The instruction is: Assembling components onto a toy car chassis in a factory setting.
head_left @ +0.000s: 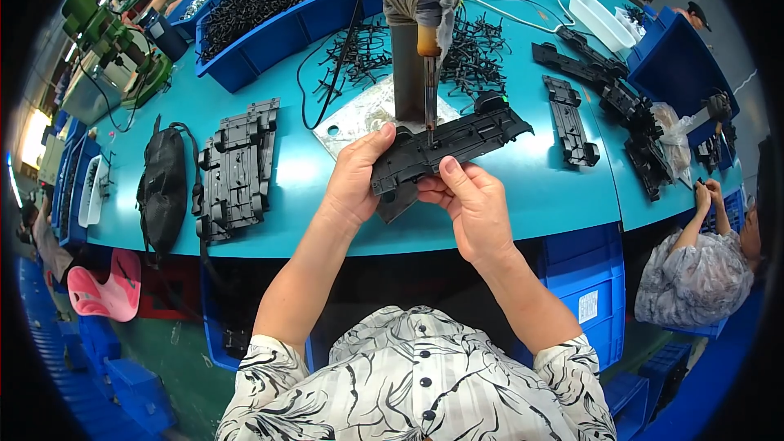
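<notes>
My left hand (359,171) grips the left end of a long black plastic chassis part (482,132), its thumb on top. My right hand (474,204) pinches the near edge around the middle, thumb above and fingers curled below. The part is tilted, its right end farther from me. Over it hangs a soldering iron (427,42) with an orange handle, tied with cloth to an upright metal post (405,82). Its tip reaches down to the part's upper face; whether it touches I cannot tell. A metal base plate (359,118) lies beneath.
Similar chassis parts (238,167) lie at left beside a black pouch (162,196). Another part (569,122) and a pile (629,106) lie at right. Small black pieces fill a blue bin (306,28) and scatter behind the post. A co-worker's hands (709,194) work at far right.
</notes>
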Tool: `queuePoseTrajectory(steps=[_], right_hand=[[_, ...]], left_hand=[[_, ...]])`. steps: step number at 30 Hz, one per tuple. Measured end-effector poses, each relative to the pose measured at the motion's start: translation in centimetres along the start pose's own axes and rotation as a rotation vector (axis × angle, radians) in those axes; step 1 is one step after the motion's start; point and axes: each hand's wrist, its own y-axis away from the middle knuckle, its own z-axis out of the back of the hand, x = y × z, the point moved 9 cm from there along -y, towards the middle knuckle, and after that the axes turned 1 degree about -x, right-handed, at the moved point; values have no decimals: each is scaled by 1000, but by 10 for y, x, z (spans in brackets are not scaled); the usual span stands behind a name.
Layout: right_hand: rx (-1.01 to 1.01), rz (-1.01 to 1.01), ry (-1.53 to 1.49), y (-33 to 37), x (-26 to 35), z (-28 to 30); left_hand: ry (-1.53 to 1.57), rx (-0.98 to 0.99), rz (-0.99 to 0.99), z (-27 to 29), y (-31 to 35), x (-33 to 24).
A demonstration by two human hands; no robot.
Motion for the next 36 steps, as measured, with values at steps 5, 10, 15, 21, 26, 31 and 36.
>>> queuePoseTrajectory(steps=[5,10,15,21,26,31,36], right_hand=[[3,8,4,0,1,-1],[0,10,8,0,0,1],[9,15,5,0,2,0],[48,-7,-15,0,1,3],[62,-65,-65,1,-5,5],[26,-135,-80,1,-8,11],[2,-146,-90,0,-8,11]], left_hand=[[-13,-4,9,3,-1,2],[-13,6,3,2,-2,2],[-23,-16,1,4,-1,2],[18,1,-38,-3,0,-2],[-43,51,-74,5,-6,1],[-73,43,-78,8,-10,2],[-61,47,-75,7,-13,3]])
